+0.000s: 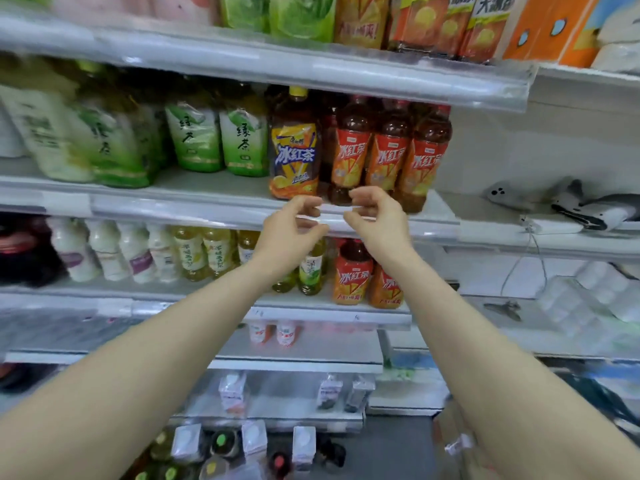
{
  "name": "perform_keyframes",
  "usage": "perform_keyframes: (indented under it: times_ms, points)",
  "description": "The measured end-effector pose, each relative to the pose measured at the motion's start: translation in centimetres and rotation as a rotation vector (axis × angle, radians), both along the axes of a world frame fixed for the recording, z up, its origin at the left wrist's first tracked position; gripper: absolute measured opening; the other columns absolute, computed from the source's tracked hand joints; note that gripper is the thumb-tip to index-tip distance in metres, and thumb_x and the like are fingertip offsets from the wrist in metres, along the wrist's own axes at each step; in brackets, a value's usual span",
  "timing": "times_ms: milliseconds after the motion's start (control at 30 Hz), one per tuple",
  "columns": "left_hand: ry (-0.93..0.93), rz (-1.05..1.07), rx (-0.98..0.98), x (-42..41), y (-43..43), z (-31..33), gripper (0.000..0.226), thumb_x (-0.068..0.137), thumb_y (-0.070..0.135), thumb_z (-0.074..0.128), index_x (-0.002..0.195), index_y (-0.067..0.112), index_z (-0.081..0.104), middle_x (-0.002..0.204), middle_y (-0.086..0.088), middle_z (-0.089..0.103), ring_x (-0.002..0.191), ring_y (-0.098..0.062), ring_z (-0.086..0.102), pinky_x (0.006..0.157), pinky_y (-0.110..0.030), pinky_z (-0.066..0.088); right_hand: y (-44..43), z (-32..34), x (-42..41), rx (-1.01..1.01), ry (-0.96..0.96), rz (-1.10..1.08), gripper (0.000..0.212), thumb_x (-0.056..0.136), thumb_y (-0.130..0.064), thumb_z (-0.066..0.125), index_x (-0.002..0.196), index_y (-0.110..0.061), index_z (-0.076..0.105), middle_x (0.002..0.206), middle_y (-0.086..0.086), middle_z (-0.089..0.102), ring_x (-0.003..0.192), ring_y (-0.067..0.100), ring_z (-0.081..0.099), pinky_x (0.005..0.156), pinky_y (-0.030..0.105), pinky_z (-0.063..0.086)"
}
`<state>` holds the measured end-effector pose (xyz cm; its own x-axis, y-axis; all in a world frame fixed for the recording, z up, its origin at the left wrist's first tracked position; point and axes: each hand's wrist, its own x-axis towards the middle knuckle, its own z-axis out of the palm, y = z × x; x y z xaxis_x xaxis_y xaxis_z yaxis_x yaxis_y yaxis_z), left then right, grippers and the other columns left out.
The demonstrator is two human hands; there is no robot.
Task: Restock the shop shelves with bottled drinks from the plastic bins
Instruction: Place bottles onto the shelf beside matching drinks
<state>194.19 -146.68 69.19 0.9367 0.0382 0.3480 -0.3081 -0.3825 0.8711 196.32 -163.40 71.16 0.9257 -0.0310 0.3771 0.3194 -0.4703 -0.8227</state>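
Red-labelled plastic bottles of dark iced tea (388, 150) stand on the white middle shelf (207, 206). Just in front, the left hand (294, 220) and right hand (374, 213) hover close together, fingers loosely curled, empty.

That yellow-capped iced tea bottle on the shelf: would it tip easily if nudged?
Probably heavy: the yellow-capped iced tea bottle looks full of dark tea. Standing tall near the shelf edge, it might tip forward if pushed high. Its glossy label likely feels slippery.

The left hand (294, 225) and right hand (375, 216) hover close together at the shelf edge (207, 211); both loosely curled, holding nothing. Iced-tea bottles (388, 150) stand just behind.
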Motion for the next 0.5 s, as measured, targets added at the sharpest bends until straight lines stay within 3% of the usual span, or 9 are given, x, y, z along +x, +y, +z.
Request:
perform_keyframes:
  times_ms: [167, 333, 433, 500]
  points:
    - [0.019, 0.120, 0.027, -5.0, 8.4, -2.2, 0.034, 0.084, 0.011, 0.073, 0.111, 0.027, 0.061, 0.093, 0.010, 0.066, 0.083, -0.009, 0.064, 0.082, -0.032, 0.057, 8.6, -2.9, -3.7, -0.033, -0.014, 0.140, 0.026, 0.086, -0.007, 0.071, 0.110, -0.016, 0.067, 0.110, -0.001, 0.069, 0.096, 0.012, 0.065, 0.077, 0.011, 0.049]
    - [0.060, 0.227, 0.048, -9.7, 15.9, -4.2, 0.032, 0.083, 0.015, 0.073, 0.113, 0.022, 0.064, 0.095, 0.012, 0.066, 0.083, -0.008, 0.065, 0.077, -0.021, 0.053, 16.3, -4.9, -7.1, -0.070, 0.014, 0.271, 0.028, 0.087, -0.007, 0.072, 0.112, -0.018, 0.066, 0.104, -0.002, 0.068, 0.090, 0.010, 0.062, 0.072, 0.007, 0.042]
    - [0.074, 0.309, 0.030, -12.1, 19.5, -4.8, 0.031, 0.085, 0.014, 0.072, 0.113, 0.021, 0.064, 0.096, 0.009, 0.066, 0.081, -0.004, 0.063, 0.067, -0.006, 0.045, 20.6, -5.6, -8.6, -0.074, 0.048, 0.388, 0.027, 0.090, -0.010, 0.071, 0.114, -0.019, 0.065, 0.107, -0.006, 0.066, 0.093, 0.006, 0.061, 0.079, 0.015, 0.048]
    - [0.068, 0.360, 0.033, -13.6, 21.6, -4.9, 0.030, 0.085, 0.012, 0.072, 0.112, 0.023, 0.063, 0.097, 0.007, 0.066, 0.081, -0.007, 0.064, 0.065, -0.006, 0.044, 23.2, -6.0, -9.1, -0.083, 0.045, 0.454, 0.025, 0.091, -0.013, 0.070, 0.113, -0.021, 0.065, 0.109, -0.007, 0.067, 0.096, 0.007, 0.063, 0.085, 0.025, 0.053]
